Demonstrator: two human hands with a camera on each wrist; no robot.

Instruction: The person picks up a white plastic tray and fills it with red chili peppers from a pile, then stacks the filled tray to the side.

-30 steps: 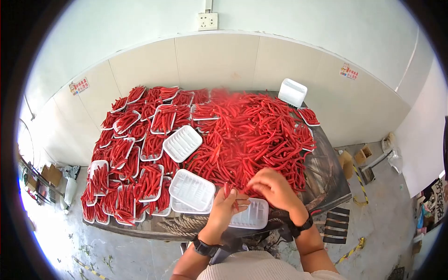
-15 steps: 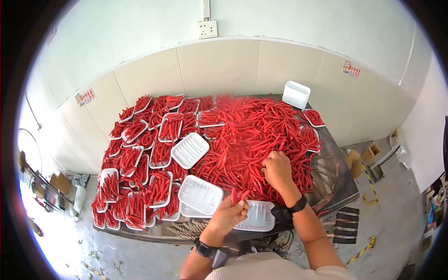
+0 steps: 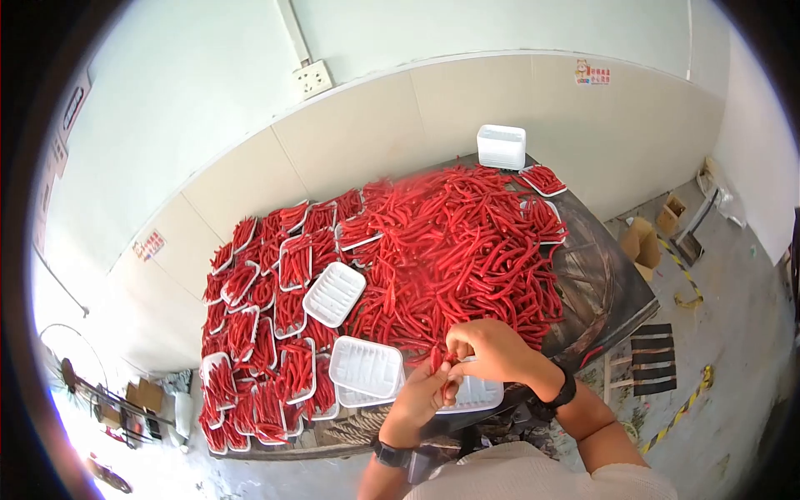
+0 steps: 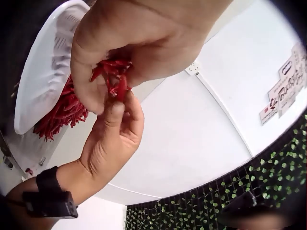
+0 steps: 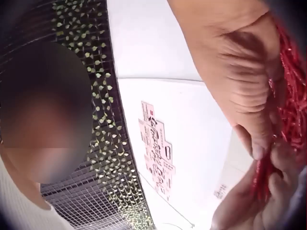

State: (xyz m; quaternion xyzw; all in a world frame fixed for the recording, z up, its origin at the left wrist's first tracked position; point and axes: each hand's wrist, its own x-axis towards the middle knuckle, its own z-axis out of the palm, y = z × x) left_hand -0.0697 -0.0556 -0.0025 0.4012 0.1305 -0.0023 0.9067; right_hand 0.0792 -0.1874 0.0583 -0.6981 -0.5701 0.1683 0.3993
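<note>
My left hand [image 3: 423,395] grips a small bunch of red chili peppers [image 4: 113,72] over the near edge of the table. My right hand [image 3: 493,354] meets it, thumb and fingertips pinching a chili at the end of that bunch; in the left wrist view the right thumb [image 4: 114,115] lies against it. The right wrist view shows the chilies [image 5: 261,179] between both hands. Below the hands sits a white plastic tray [image 3: 477,395], partly hidden by them. Beyond them spreads a large heap of loose red chilies [image 3: 467,250].
Left of the hands lies an empty white tray [image 3: 367,367] on another. One more empty tray [image 3: 334,294] rests beside the heap. Many chili-filled trays [image 3: 297,371] crowd the table's left side. A stack of white trays [image 3: 502,148] stands at the back right. Bare tabletop [image 3: 612,275] shows at the right.
My right hand reached into the chili heap half a second ago and has come back to the left hand. The left hand still holds its bunch. The head view has turned and tilted.
</note>
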